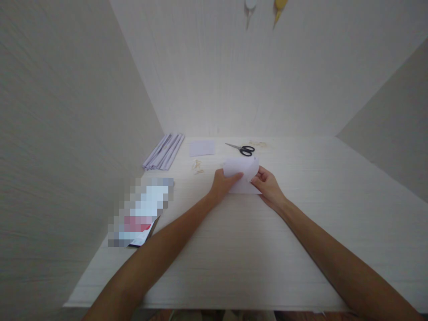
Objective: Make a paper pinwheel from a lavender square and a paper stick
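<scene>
A white sheet of paper is held just in front of me, its upper right part curling over. My left hand grips it from the left, with the thumb lying across its face. At the right edge, my right hand pinches the paper between thumb and fingers. The lower part of the paper lies near the table surface; whether it touches cannot be made out. Just behind the paper lies a pair of scissors with black handles, blades pointing left.
Several rolled or folded white papers are stacked at the back left. A flat paper piece lies beside them, with small pale strips in front. A pixelated phone-like screen is at left. Walls enclose the white table.
</scene>
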Demonstrator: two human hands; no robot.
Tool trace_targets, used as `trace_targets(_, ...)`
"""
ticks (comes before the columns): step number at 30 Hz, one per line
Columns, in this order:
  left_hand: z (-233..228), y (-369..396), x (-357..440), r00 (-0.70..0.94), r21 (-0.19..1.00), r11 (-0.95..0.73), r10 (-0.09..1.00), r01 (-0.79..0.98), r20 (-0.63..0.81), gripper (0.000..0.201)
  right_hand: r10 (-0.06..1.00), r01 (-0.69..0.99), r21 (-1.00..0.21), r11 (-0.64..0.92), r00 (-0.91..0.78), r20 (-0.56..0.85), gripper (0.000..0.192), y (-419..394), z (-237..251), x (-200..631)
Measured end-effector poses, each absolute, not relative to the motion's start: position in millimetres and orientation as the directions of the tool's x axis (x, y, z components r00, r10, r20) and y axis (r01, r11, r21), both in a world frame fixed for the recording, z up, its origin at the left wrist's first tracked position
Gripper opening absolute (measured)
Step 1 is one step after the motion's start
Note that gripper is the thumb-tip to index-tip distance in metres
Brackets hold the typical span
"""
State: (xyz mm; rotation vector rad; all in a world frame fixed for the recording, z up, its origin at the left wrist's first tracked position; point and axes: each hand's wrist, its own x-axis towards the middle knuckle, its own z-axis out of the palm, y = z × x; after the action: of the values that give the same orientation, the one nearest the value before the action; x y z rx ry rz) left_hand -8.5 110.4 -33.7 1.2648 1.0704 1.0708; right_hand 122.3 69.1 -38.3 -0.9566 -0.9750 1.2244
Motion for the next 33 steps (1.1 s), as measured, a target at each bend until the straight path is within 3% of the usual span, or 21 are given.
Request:
trace_targets(9, -38.4, 110.9, -8.3, 0.281, 0.997, -0.077, 0.957, -0.006, 0.076, 0.026, 0.990, -0.314, -0.942, 0.121, 0.110, 0.090, 0.033, 69.3, -34.1, 120.0)
trace_targets(19, -32.6, 106.1, -8.8, 0.282, 0.996, -0.083, 0.957, 0.030, 0.071, 0.020, 0.988, -0.224, -0.971, 0.084, 0.149, 0.052, 0.026, 69.2, -34.1, 118.2)
trace_targets(26, -36.9, 108.8, -8.1, 0.245, 0.993, -0.091, 0.967, 0.072, 0.070, 0.023, 0.940, -0.138, -0.958, 0.253, 0.269, 0.210, 0.060, 67.0, -33.7, 117.8)
trace_targets(28, -37.7, 109.4, -8.1, 0.248, 0.993, -0.088, 0.966, 0.082, 0.066, 0.024, 0.938, -0.105, -0.953, 0.284, 0.238, 0.253, 0.048, 68.2, -35.0, 119.4)
trace_targets(31, -37.3, 109.6, -8.3, 0.259, 0.992, -0.100, 0.963, 0.077, 0.077, 0.023, 0.931, -0.017, -0.946, 0.323, 0.187, 0.315, 0.014, 71.0, -38.4, 122.5)
trace_targets(33, -37.1, 109.9, -8.4, 0.248, 0.994, -0.090, 0.966, 0.069, 0.070, 0.022, 0.912, 0.062, -0.932, 0.356, 0.194, 0.361, 0.010, 72.6, -40.8, 124.2)
